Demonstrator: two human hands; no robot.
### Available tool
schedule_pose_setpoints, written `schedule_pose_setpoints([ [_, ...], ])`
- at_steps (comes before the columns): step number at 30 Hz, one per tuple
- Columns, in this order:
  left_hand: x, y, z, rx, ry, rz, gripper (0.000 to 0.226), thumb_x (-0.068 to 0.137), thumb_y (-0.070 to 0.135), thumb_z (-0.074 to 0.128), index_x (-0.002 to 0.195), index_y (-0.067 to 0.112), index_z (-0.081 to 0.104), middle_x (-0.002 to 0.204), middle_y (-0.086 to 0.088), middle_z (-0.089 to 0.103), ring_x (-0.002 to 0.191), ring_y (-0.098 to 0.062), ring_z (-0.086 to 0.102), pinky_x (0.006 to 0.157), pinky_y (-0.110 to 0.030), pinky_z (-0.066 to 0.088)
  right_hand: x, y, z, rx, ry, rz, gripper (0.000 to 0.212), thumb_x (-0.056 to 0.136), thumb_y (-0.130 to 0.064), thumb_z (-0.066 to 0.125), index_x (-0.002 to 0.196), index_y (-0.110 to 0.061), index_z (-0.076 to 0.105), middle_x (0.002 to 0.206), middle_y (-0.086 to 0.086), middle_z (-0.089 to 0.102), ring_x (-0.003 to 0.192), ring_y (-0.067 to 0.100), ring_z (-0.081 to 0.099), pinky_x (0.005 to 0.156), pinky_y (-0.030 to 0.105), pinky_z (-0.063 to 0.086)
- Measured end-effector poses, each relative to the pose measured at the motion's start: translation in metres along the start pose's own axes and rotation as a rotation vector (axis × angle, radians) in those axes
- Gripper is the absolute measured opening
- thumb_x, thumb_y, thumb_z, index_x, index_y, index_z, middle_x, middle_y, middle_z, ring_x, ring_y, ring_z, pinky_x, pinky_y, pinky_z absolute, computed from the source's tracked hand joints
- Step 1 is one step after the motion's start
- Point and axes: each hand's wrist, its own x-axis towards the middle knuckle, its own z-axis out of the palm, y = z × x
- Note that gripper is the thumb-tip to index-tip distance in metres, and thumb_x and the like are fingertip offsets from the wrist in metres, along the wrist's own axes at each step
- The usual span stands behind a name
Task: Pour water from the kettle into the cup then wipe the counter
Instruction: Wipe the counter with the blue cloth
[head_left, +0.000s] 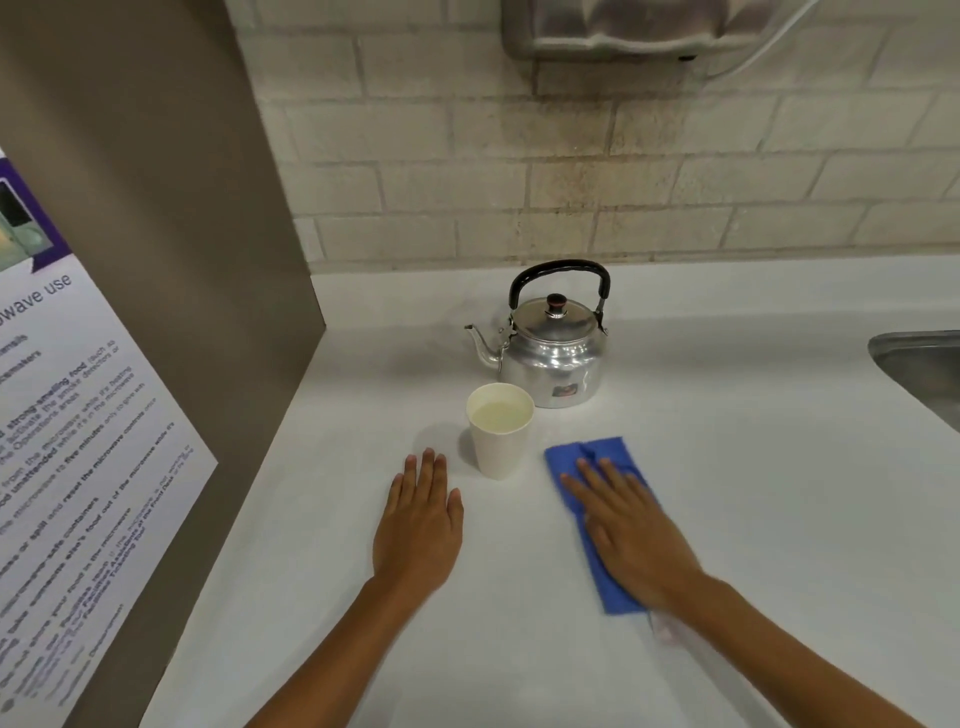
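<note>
On smooth counter (727, 467), shiny metal kettle (553, 358), paper cup (500, 447), seemingly folded cloth (597, 462)

We count one kettle (550, 345), one cup (500, 435) before it, one blue cloth (597, 514) beside the cup, two hands (420, 525) (636, 540).

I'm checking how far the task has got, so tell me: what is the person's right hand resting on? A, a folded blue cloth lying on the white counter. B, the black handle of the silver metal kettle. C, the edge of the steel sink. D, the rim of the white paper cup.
A: the right hand lies flat, palm down, on the folded blue cloth on the white counter.
</note>
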Motion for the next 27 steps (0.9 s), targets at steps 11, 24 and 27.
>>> schedule_pose_setpoints([
  [11, -0.001, -0.002, -0.002, -0.038, -0.011, -0.013, 0.054, 0.099, 0.034, 0.012, 0.145, 0.012, -0.003, 0.157, -0.003, -0.003, 0.144, -0.019, -0.007, 0.115, -0.029, -0.005, -0.017, -0.007, -0.008, -0.075, -0.013, 0.188, 0.051, 0.093, -0.041, -0.004, 0.141, -0.024, -0.004, 0.156, 0.003, 0.004, 0.143, 0.022, -0.003, 0.114, 0.024, -0.011],
  [24, 0.012, -0.041, -0.029, -0.324, -0.027, -0.127, 0.048, 0.100, 0.021, 0.020, 0.145, 0.013, 0.007, 0.158, -0.001, 0.003, 0.144, -0.013, -0.002, 0.116, -0.026, 0.000, -0.006, -0.170, 0.025, -0.080, -0.023, -0.064, 0.055, 0.094, -0.030, 0.002, 0.136, -0.029, 0.037, 0.143, -0.004, 0.043, 0.136, 0.015, 0.033, 0.110, 0.034, 0.013],
  [27, 0.009, -0.051, -0.038, -0.392, 0.027, -0.142, 0.046, 0.100, 0.019, 0.022, 0.145, 0.015, 0.013, 0.157, 0.002, 0.008, 0.144, -0.010, 0.000, 0.117, -0.027, 0.003, 0.033, -0.188, 0.019, -0.005, -0.066, -0.031, 0.048, 0.091, -0.035, 0.023, 0.130, -0.027, 0.049, 0.139, -0.004, 0.050, 0.130, 0.016, 0.044, 0.107, 0.037, 0.038],
])
